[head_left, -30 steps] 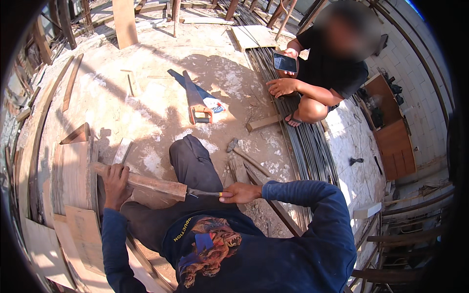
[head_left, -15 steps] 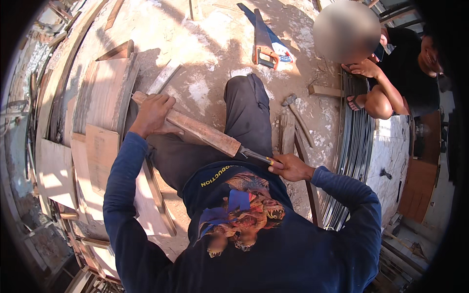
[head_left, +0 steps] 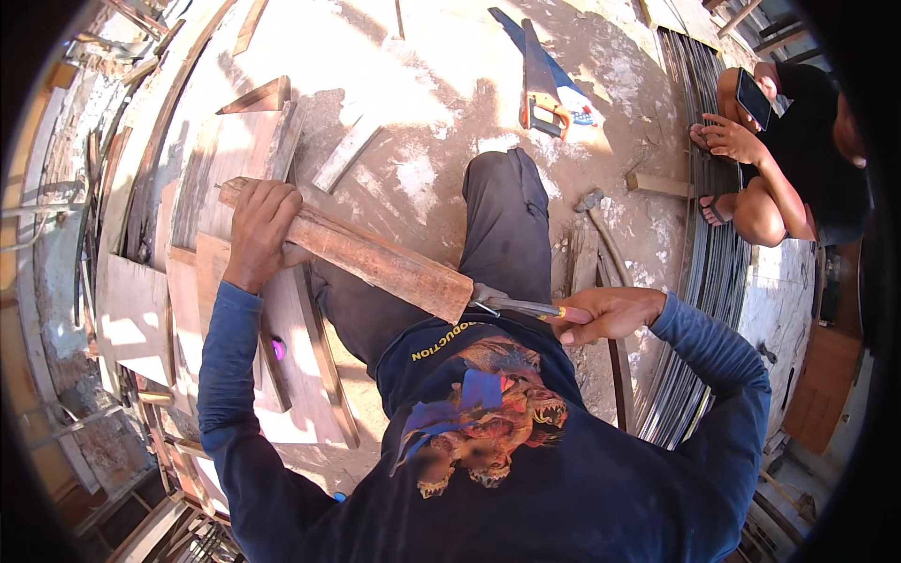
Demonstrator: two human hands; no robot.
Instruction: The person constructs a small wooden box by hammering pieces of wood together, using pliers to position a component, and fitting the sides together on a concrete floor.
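My left hand [head_left: 260,230] grips a short rough wooden batten [head_left: 385,265] near its far left end, holding it slanted across my lap. My right hand [head_left: 610,314] is wrapped round the red and yellow grip of a long metal tool [head_left: 521,306], which may be pliers or a puller. The tool's metal head meets the right end of the batten, where a bent nail [head_left: 484,307] sticks out; whether it grips that nail I cannot tell. On the floor beyond my right knee lie a hammer [head_left: 610,239] and loose wood offcuts [head_left: 584,249].
A handsaw [head_left: 546,108] lies on a blue cover ahead. Plywood boards and timber [head_left: 131,314] are stacked at the left. A bundle of long metal bars [head_left: 699,281] runs along the right, where another person [head_left: 788,159] squats holding a phone [head_left: 754,98]. A short block [head_left: 662,185] lies near them.
The view has tipped down, bringing my lap higher in the picture. The batten now slants more steeply, its right end lower, still held in both hands with the tool at that end.
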